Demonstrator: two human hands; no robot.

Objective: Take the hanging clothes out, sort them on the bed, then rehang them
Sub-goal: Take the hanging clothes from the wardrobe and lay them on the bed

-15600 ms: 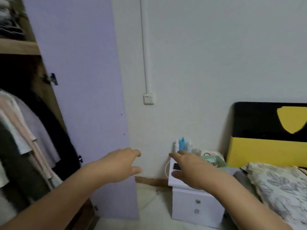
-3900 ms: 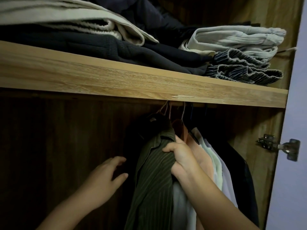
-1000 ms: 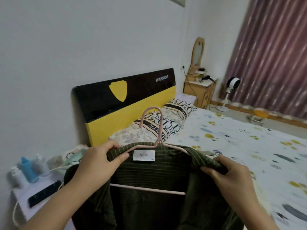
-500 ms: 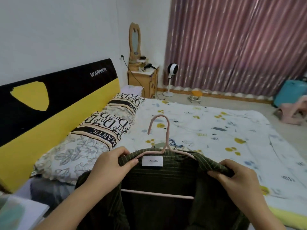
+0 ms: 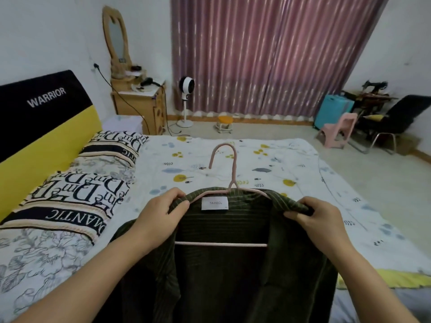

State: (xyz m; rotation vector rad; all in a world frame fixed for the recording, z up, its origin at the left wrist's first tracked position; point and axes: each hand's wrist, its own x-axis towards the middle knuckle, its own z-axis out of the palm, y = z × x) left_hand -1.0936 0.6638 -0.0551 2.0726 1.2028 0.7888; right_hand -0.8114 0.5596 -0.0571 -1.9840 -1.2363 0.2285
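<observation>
A dark green striped shirt (image 5: 224, 271) hangs on a pink hanger (image 5: 229, 169) in front of me, above the near edge of the bed (image 5: 268, 164). My left hand (image 5: 161, 215) grips the shirt's left shoulder at the collar. My right hand (image 5: 319, 217) grips the right shoulder. A white label shows inside the collar. The hanger's hook stands up between my hands. The shirt's lower part runs out of view below.
Patterned pillows (image 5: 77, 197) lie on the left by the black and yellow headboard (image 5: 42, 117). Beyond the bed stand a wooden dresser with a mirror (image 5: 137, 99), a white fan (image 5: 186, 85), a pink stool (image 5: 338, 129), a black chair (image 5: 394, 120) and maroon curtains (image 5: 268, 54).
I turned from the wardrobe to the bed with the green shirt on its hanger. In the last second the view swung right; both hands keep their grip on the shoulders.
</observation>
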